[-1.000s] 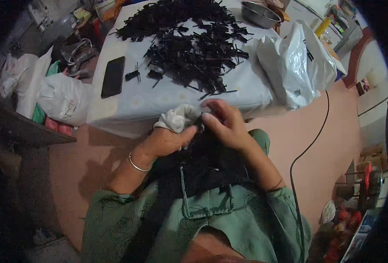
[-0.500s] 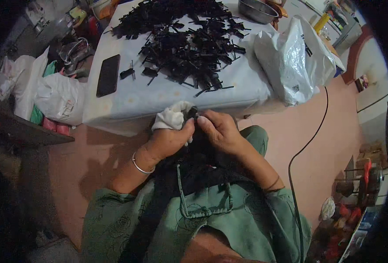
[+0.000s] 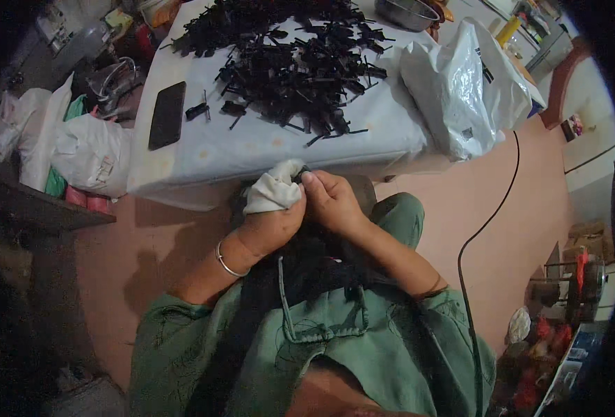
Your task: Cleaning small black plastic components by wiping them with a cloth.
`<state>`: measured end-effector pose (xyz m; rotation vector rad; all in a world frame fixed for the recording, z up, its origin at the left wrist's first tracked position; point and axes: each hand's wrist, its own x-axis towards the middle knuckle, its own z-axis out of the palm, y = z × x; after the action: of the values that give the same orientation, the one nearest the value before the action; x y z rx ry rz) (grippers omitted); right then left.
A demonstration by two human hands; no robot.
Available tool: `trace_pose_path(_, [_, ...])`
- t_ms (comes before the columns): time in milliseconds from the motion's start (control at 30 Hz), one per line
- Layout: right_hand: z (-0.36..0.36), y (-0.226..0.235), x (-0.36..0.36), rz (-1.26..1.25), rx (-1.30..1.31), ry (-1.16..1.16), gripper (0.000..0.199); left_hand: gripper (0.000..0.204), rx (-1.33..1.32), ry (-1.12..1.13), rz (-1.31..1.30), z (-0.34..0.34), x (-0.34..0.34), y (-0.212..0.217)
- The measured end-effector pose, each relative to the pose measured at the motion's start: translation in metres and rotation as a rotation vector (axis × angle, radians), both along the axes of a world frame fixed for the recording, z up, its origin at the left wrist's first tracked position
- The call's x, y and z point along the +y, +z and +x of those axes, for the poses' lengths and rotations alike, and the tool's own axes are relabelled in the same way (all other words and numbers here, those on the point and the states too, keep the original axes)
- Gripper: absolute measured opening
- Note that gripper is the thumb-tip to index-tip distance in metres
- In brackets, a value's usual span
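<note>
My left hand (image 3: 274,228) is closed around a bunched white cloth (image 3: 272,193) and a small black plastic part (image 3: 302,174), just in front of the table edge. The thumb and fingers of my right hand (image 3: 335,203) pinch the same part from the other side, so both hands meet on it. Fingers cover most of the part, and its exact kind does not show. Many similar black pieces with thin stems lie in a large pile (image 3: 300,73) on the table. Two loose ones, a black piece (image 3: 197,111) and another piece (image 3: 233,109), rest left of the pile.
On the white-covered table (image 3: 210,156), a dark phone (image 3: 167,116) lies at the left and a white plastic bag (image 3: 439,97) stands at the right. Behind is a metal bowl (image 3: 406,12). White bags (image 3: 92,153) fill a left shelf. A black cable (image 3: 489,226) crosses the floor.
My right hand has shifted slightly left and closed in on the black part, covering more of it. The left hand has turned a little, with the cloth still in it.
</note>
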<state>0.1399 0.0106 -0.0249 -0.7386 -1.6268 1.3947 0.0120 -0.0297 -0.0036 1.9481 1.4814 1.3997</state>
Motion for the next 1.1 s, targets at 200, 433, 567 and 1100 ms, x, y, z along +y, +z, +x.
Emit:
trace_pose_path(200, [0.015, 0.009, -0.002, 0.007, -0.266, 0.010, 0.029, 0.024, -0.151, -0.049, -0.124, 0.004, -0.001, 0.007])
trace_pose_path(433, [0.010, 0.003, 0.002, -0.061, -0.217, 0.042, 0.030, 0.026, -0.012, -0.007, 0.062, 0.003, 0.002, -0.003])
trace_pose_path(567, [0.021, 0.017, -0.002, -0.252, -0.091, 0.158, 0.031, 0.021, -0.475, -0.121, -0.418, 0.001, -0.003, 0.020])
trace_pose_path(1100, [0.017, 0.018, -0.003, 0.029, -0.147, 0.081, 0.030, 0.026, -0.300, -0.077, -0.356, 0.004, -0.013, 0.026])
